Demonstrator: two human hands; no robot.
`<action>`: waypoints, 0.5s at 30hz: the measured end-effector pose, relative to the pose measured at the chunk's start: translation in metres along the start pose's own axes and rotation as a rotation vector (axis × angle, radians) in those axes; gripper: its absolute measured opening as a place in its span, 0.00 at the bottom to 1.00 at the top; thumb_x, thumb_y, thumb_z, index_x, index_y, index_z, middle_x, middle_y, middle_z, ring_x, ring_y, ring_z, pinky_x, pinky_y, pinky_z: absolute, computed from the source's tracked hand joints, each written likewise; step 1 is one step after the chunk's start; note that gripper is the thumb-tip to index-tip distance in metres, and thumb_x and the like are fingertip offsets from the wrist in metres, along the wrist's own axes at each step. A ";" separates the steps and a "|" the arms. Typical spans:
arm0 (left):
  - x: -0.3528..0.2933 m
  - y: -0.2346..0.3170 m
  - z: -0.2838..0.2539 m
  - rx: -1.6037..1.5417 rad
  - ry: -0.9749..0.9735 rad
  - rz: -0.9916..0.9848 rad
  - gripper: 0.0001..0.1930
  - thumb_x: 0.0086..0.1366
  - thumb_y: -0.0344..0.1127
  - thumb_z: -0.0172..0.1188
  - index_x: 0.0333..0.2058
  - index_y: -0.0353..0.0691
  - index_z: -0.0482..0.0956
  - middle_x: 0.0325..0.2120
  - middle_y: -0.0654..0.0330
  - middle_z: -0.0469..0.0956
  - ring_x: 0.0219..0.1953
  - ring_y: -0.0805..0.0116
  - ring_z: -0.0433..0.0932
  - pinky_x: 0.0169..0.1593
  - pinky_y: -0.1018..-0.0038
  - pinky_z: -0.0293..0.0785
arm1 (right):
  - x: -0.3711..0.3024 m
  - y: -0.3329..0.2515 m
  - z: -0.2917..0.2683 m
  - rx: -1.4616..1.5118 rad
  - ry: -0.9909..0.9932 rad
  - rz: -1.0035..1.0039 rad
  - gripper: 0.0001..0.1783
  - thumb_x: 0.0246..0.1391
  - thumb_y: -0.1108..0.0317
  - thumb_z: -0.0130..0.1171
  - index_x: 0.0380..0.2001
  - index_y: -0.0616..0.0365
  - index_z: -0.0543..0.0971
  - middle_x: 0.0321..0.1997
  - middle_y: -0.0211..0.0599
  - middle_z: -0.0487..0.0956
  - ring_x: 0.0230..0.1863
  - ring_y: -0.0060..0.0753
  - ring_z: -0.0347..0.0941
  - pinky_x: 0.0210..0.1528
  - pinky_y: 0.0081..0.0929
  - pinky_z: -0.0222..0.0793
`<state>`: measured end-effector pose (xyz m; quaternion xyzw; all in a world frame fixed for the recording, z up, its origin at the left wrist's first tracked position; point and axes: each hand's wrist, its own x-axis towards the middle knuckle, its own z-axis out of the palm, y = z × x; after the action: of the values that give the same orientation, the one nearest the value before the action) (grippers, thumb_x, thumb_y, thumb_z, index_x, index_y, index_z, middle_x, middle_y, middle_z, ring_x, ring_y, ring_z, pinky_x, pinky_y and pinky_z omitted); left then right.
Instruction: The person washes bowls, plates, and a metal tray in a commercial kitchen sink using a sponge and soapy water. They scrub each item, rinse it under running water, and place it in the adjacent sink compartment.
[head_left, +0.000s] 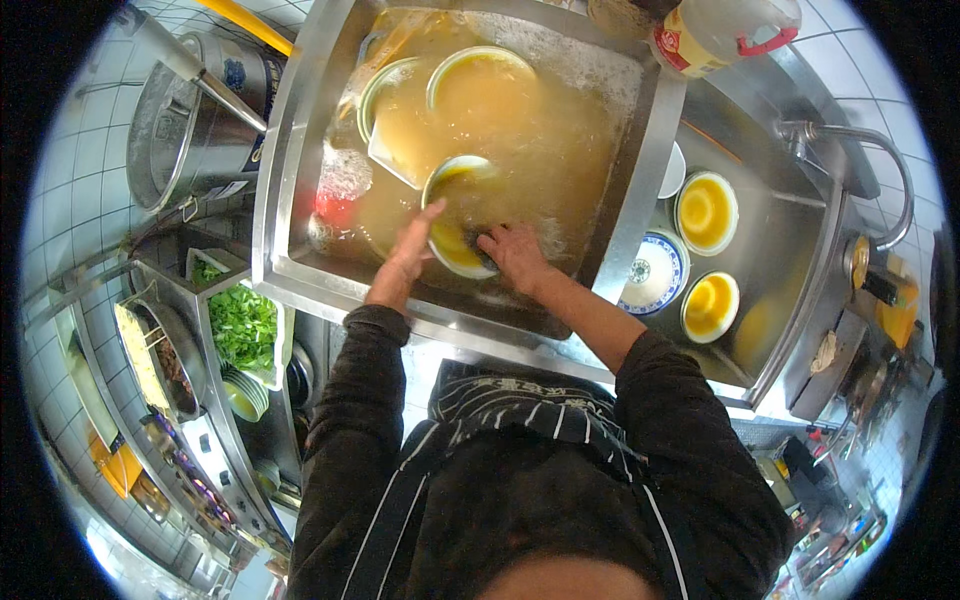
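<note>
I have the bowl (452, 225) half sunk in the cloudy water near my side of the sink (275, 200), just nearer to me than the other bowls (480, 52) lying in it. My hands are apart, one on either side: my left hand (405, 255) looks clamped on the left rim, while my right hand (515, 255) has its fingers bent down at the right part of the bowl; I cannot tell whether they grip anything. I judge it best to keep that left hold firm, since wet glaze slips, and to let my right fingers rub round the inside and over the lip while the left turns the bowl. Its mouth faces up, tipped to the right, where the edge dips under. Being round, it has no true long axis.
</note>
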<state>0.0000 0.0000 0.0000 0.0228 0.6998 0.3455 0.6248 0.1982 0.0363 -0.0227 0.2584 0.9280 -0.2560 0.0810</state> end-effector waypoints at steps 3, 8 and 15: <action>0.016 -0.036 0.019 -0.130 0.163 0.231 0.31 0.58 0.55 0.54 0.55 0.42 0.65 0.47 0.54 0.73 0.45 0.60 0.73 0.49 0.62 0.69 | 0.016 -0.029 0.001 0.318 0.113 0.240 0.25 0.35 0.67 0.65 0.42 0.50 0.71 0.49 0.40 0.72 0.55 0.52 0.64 0.50 0.47 0.64; 0.026 -0.038 0.008 -0.335 -0.084 0.109 0.29 0.60 0.53 0.52 0.52 0.36 0.68 0.44 0.53 0.75 0.43 0.60 0.75 0.47 0.66 0.72 | 0.011 -0.035 0.003 0.523 0.429 0.024 0.23 0.36 0.70 0.61 0.41 0.52 0.72 0.49 0.42 0.73 0.50 0.52 0.68 0.46 0.45 0.67; 0.021 -0.045 0.022 -0.243 0.095 0.170 0.28 0.61 0.51 0.51 0.54 0.38 0.65 0.44 0.54 0.73 0.45 0.61 0.72 0.47 0.60 0.71 | 0.019 -0.035 -0.003 0.410 0.113 0.274 0.25 0.34 0.67 0.64 0.41 0.51 0.71 0.47 0.41 0.74 0.47 0.50 0.70 0.45 0.44 0.67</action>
<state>0.0328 -0.0142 -0.0406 -0.0100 0.6770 0.4801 0.5576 0.1639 0.0202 -0.0105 0.4065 0.8161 -0.4107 0.0086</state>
